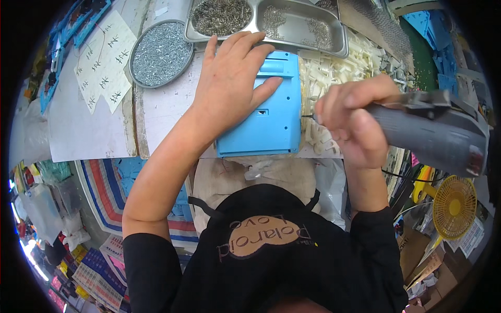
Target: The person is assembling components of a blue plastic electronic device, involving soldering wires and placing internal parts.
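I have the right hand (355, 112) curled round a grey power screwdriver (430, 133) and the left hand (229, 78) spread over a blue plastic case (276, 133) at the near edge of the table (164, 117), a steel tray (255, 18) beyond.

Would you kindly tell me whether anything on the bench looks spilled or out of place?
The cream plastic parts right of the blue case lie in a loose, jumbled heap with no tray visible around them, unlike the silver pieces in their round dish. They may be kept so.
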Motion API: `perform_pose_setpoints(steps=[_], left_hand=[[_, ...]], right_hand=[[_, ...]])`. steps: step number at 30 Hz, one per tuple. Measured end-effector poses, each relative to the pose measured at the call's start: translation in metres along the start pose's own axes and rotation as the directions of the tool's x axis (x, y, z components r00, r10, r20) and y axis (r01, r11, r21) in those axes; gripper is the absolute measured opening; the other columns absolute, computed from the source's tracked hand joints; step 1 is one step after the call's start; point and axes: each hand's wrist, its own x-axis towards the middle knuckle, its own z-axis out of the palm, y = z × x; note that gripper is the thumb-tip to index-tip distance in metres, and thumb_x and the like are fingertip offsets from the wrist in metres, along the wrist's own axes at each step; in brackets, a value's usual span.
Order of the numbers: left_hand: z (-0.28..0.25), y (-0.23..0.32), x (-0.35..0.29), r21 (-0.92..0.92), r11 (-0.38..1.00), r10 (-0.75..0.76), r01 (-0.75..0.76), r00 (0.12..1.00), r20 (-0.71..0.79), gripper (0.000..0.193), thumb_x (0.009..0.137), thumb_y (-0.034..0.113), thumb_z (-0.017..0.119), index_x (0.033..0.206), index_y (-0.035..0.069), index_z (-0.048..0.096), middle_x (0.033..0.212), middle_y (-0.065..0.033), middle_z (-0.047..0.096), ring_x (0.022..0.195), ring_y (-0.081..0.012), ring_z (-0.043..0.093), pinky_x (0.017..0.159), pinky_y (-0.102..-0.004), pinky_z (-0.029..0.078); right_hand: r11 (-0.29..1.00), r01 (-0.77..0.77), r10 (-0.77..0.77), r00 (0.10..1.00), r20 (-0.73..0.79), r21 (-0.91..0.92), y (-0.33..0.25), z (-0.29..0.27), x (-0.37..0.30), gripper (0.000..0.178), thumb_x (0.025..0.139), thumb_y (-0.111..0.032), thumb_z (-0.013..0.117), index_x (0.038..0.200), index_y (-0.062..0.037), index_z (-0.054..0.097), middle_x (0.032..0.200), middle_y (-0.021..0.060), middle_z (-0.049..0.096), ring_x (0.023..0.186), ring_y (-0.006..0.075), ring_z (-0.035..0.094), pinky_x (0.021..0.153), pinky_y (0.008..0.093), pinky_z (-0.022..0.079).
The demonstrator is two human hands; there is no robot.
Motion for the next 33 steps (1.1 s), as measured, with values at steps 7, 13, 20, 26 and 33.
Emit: perform_pose_setpoints(steps=[7,13,20,26,33], left_hand=[[-0.044,0.004,0.004,0.042,0.995,0.09,-0.087,0.994,-0.064,0.052,0.086,0.028,0.075,0.129,0.004,0.06,0.144,-0.0152,0.056,0.131,-0.0361,0.054,0.113,-0.0526,0.037],[-0.165,-0.054,-0.152,-0.393,0.883,-0.438,0.257,0.753,-0.492,0.055,0.094,0.018,0.068,0.14,-0.008,0.051,0.137,-0.0206,0.06,0.122,-0.0278,0.06,0.102,-0.0395,0.05],[0.001,-0.132,-0.638,-0.511,-0.399,-0.815,0.761,-0.55,-0.183,0.077,0.096,0.044,0.063,0.139,-0.017,0.047,0.13,-0.0292,0.062,0.116,-0.0388,0.062,0.1,-0.0441,0.049],[0.089,-0.117,-0.688,-0.54,-0.604,-0.78,0.586,-0.573,0.252,0.081,0.092,0.053,0.068,0.139,-0.01,0.05,0.136,-0.0287,0.056,0.121,-0.0376,0.059,0.101,-0.0485,0.047],[-0.086,-0.111,-0.337,0.08,0.595,-0.567,0.8,0.488,-0.664,0.046,0.093,0.013,0.068,0.134,-0.002,0.053,0.128,-0.0181,0.057,0.108,-0.0291,0.059,0.095,-0.0384,0.048]], right_hand=[[0.978,0.16,-0.189,0.95,0.249,0.133,-0.041,-0.023,0.036,0.037,0.099,-0.028,0.051,0.126,-0.0035,0.053,0.064,-0.0038,0.043,0.057,0.011,0.043,0.064,0.0318,0.041],[0.99,0.105,-0.117,0.983,0.139,0.092,-0.054,-0.036,0.034,0.039,0.1,-0.026,0.051,0.13,-0.0015,0.051,0.065,-0.0026,0.041,0.056,0.0103,0.041,0.065,0.0308,0.042],[0.994,-0.082,0.071,0.987,-0.145,-0.072,-0.031,-0.027,0.056,0.034,0.097,-0.011,0.058,0.128,0.0031,0.054,0.069,-0.0014,0.047,0.06,0.0092,0.046,0.067,0.0306,0.043],[0.952,-0.014,-0.025,0.992,-0.121,-0.306,-0.025,-0.025,0.075,0.048,0.095,-0.009,0.065,0.138,0.0059,0.05,0.102,0.01,0.067,0.095,0.0189,0.065,0.089,0.037,0.051],[0.642,-0.269,0.178,0.963,-0.201,-0.718,-0.009,-0.024,-0.028,0.032,0.087,-0.005,0.073,0.119,-0.0018,0.068,0.108,0.0095,0.07,0.093,0.0175,0.068,0.075,0.0315,0.056]])
